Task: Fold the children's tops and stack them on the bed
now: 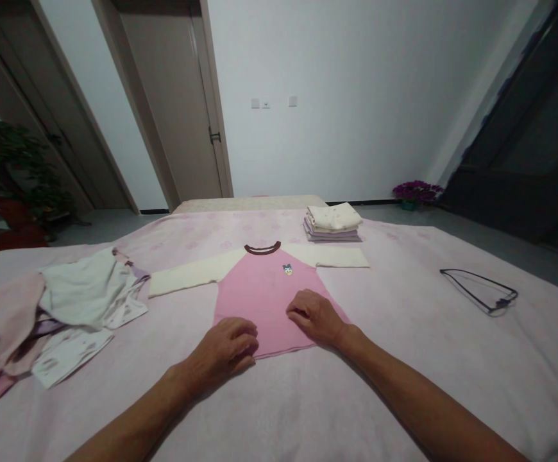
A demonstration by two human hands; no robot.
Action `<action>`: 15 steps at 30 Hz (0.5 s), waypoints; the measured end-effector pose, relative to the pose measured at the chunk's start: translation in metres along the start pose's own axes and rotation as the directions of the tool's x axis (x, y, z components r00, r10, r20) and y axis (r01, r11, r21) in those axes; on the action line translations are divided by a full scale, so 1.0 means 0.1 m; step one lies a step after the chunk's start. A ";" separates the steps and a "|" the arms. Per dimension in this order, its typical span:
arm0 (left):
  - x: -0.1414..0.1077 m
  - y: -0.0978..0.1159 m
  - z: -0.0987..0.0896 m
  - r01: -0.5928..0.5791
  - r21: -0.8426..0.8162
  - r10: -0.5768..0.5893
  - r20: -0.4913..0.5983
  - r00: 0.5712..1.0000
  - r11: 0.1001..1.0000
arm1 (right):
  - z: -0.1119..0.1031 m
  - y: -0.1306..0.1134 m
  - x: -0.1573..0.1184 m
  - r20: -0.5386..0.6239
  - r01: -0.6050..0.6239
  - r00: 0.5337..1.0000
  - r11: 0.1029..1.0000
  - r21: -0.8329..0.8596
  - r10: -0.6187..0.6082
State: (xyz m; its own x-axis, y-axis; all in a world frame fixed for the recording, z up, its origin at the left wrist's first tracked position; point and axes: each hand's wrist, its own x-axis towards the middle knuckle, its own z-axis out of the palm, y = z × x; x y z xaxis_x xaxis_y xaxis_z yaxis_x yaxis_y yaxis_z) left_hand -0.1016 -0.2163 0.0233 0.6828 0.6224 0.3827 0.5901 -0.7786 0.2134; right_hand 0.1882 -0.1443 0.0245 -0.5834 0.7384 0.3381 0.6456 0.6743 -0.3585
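A child's long-sleeved shirt (269, 298) lies spread flat, pink in the body with cream sleeves, a dark red collar and a small cartoon face on the chest. My left hand (233, 343) rests on its lower left corner, fingers loosely bent and apart from the thumb. On the lower right part of the body lies my right hand (315, 314), its fingers loosely curved over the cloth. Neither hand visibly grips any fabric. The shirt's left sleeve stretches straight out, and the right one has a fold near the shoulder.
A pale pink sheet (269, 410) covers the surface. Unfolded clothes (81, 289) lie heaped at the left. Behind the shirt, toward the right, stands a stack of folded clothes (334, 221). A black wire-like frame (481, 292), possibly a hanger, lies at the right.
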 end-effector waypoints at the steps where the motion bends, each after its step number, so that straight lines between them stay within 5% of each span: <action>1: 0.00 0.03 -0.01 0.014 -0.014 -0.014 0.003 1.000 1.000 | 0.00 -0.05 -0.03 0.016 0.017 1.000 0.997 0.079 -0.018; 6: 0.02 0.05 -0.03 0.035 -0.023 -0.033 0.044 0.998 0.999 | -0.04 -0.20 -0.11 0.225 0.004 0.972 0.956 0.292 -0.073; 15: 0.02 0.04 -0.06 -0.010 0.022 0.009 0.048 0.999 1.000 | -0.19 -0.31 -0.08 0.304 0.063 0.947 0.988 0.143 -0.104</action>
State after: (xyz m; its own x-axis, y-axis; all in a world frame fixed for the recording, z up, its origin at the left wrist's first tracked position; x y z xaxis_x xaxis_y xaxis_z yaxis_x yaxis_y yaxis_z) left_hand -0.1000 -0.2188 0.0306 0.7082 0.6182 0.3410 0.5922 -0.7831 0.1897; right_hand 0.1828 -0.1712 0.0495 -0.7694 0.6319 0.0932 0.5306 0.7135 -0.4575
